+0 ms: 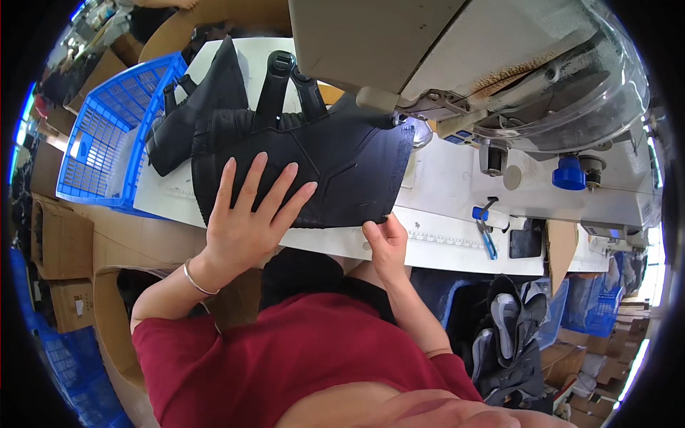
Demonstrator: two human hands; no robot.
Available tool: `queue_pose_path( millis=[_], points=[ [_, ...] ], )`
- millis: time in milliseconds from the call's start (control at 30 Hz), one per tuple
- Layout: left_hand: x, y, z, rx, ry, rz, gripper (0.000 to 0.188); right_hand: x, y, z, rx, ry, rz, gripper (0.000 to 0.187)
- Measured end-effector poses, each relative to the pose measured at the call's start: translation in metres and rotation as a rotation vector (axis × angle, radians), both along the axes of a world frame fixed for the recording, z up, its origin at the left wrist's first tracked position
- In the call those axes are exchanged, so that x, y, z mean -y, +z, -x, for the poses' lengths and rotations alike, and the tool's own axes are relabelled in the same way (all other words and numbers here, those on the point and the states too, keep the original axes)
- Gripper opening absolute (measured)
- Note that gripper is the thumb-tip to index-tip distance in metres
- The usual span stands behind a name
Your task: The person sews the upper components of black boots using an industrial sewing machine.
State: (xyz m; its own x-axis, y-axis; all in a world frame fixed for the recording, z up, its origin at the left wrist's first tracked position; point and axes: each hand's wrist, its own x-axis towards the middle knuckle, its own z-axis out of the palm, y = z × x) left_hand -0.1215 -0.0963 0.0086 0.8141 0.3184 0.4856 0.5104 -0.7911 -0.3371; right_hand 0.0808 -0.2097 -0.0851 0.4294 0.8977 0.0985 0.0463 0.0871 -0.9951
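A black padded panel [349, 160] with embossed lines lies on the white sewing table [457, 250], its right edge close to the sewing machine's needle area [401, 118]. Black straps [270, 93], one with a plastic buckle, stick up from its far edge. My left hand [250, 214] rests flat on the left part of the panel, fingers spread. At the panel's near right corner, my right hand [387, 246] pinches the edge between thumb and fingers. Another black piece [227, 82] of similar material lies behind it on the left.
The sewing machine head [357, 43] overhangs the far right of the table. A blue plastic basket [107, 153] stands at the left edge. Blue-handled snips [489, 242] and a dark phone-like slab [526, 242] lie at right. Black and grey pieces [506, 335] are piled below the table.
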Motion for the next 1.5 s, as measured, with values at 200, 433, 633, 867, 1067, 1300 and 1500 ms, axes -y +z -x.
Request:
queue_pose_path(
  millis=[200, 433, 633, 867, 1067, 1300, 1500],
  points=[
    [-0.003, 0.006, -0.003, 0.027, -0.011, 0.021, 0.050, -0.002, 0.009, 0.011, -0.344, 0.005, -0.178, 0.025],
    [-0.023, 0.032, -0.016, 0.001, 0.000, 0.105, 0.076, -0.023, 0.035, 0.001, -0.348, -0.091, -0.169, 0.014],
    [-0.060, 0.050, -0.028, -0.056, -0.085, 0.220, 0.071, -0.048, 0.056, -0.008, -0.283, -0.113, -0.145, 0.013],
    [-0.100, 0.066, -0.047, -0.011, -0.174, 0.284, 0.050, -0.041, 0.048, -0.010, -0.099, -0.244, -0.160, 0.027],
    [-0.131, 0.074, -0.056, 0.002, -0.181, 0.324, 0.043, 0.002, 0.003, -0.012, 0.116, -0.149, -0.019, 0.022],
    [-0.127, 0.063, -0.045, -0.095, -0.283, -0.088, 0.045, 0.023, -0.038, -0.012, 0.233, -0.098, 0.120, 0.016],
    [-0.109, 0.050, -0.032, -0.118, -0.080, -0.239, 0.023, 0.022, -0.042, -0.009, 0.570, -0.069, 0.092, 0.015]
  ],
)
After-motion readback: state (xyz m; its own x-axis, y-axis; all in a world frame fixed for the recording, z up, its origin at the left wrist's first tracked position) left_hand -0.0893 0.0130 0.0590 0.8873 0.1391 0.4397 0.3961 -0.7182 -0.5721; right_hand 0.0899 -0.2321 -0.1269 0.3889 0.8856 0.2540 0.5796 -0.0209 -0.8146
